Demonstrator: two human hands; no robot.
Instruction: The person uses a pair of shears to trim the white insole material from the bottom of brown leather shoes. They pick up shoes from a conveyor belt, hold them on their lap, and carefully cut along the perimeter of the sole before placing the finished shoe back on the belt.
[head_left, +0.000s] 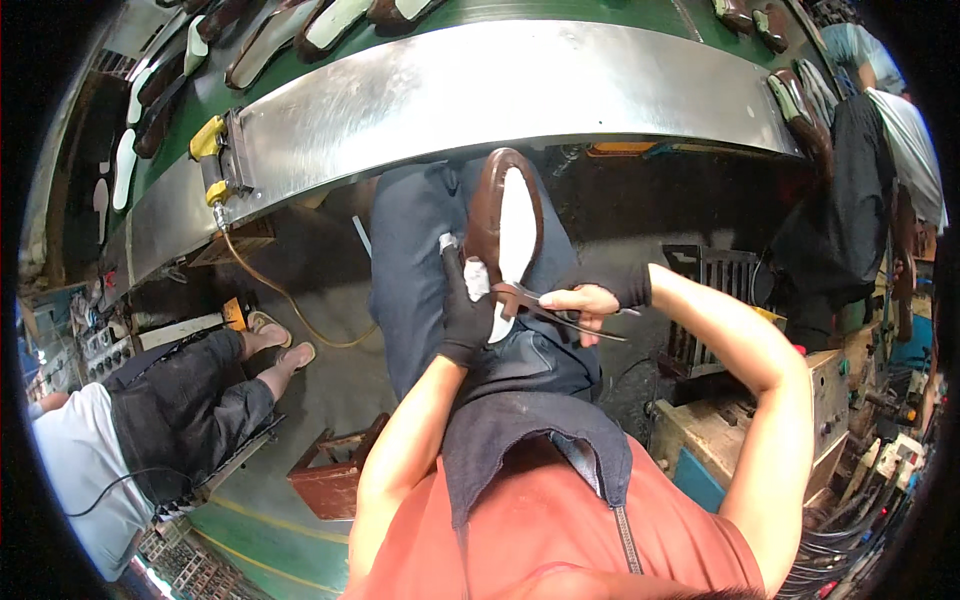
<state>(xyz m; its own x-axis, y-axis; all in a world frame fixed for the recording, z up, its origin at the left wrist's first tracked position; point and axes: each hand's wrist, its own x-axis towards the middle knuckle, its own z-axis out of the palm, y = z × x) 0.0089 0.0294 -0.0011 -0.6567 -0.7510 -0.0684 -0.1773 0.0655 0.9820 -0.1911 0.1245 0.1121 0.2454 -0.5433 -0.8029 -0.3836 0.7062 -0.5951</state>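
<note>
A brown leather shoe upper [485, 215] lies sole-up across my lap, toe pointing away from me, with a white insole [518, 225] showing down its middle. My left hand [468, 312], in a black fingerless glove with white wrapping on the fingertips, grips its left side near the heel. My right hand [592, 300], also in a black fingerless glove, is closed round the handles of dark pincers [512, 299]. Their head lies over the shoe's heel end, close to my left fingers. Whether the jaws bite the leather cannot be made out.
Ahead runs a shiny metal bench edge [520, 80] beside a green belt [540, 12] bearing several shoes. A yellow air tool [208, 140] with a hose [290, 300] hangs at left. A small brown stool [335, 470] stands left; a machine box [740, 425] right. Other people sit on both sides.
</note>
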